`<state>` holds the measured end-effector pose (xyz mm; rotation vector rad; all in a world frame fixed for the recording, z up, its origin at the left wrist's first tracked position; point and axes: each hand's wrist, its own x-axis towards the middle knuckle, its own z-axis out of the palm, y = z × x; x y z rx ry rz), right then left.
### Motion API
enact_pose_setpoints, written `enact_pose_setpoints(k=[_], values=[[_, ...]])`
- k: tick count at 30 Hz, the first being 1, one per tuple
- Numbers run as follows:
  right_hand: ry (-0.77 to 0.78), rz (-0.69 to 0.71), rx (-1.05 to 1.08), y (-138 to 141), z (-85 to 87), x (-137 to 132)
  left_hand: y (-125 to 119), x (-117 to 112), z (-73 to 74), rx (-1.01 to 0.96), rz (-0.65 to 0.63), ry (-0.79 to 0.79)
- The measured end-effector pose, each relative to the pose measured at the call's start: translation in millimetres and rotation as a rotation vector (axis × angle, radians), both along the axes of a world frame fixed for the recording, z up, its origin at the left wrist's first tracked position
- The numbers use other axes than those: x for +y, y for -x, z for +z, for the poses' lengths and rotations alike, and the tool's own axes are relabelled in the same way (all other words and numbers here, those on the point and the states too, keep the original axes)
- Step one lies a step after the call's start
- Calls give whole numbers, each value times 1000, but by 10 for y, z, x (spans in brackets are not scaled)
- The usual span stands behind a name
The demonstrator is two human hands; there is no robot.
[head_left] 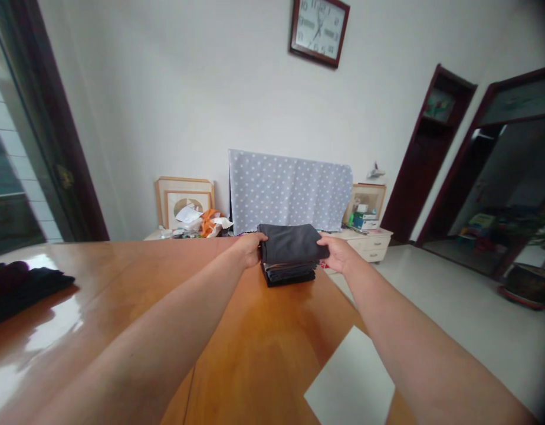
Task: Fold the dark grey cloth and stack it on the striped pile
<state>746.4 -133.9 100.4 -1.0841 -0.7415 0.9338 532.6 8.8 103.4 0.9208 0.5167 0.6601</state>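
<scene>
A folded dark grey garment, its exact kind not clear, is held level between both hands at the table's far right end. My left hand pinches its left edge, thumb on top. On the opposite edge, my right hand grips the cloth the same way. Directly underneath is a stack of folded dark clothes on the wooden table; whether the held garment rests fully on it I cannot tell. The fingers beneath the cloth are hidden.
A white sheet lies near the table's right edge. Dark clothes are heaped at the left of the glossy table. Behind the far end stand a cabinet and something draped with a spotted cloth. A potted plant stands right.
</scene>
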Motion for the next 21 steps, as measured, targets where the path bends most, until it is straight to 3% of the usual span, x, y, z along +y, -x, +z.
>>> enact_pose_setpoints(k=[10, 21], values=[[-6, -47, -4, -292, -247, 482, -295, 390, -288, 54, 81, 41], [64, -73, 5, -500, -561, 511, -397, 405, -541, 66, 83, 45]])
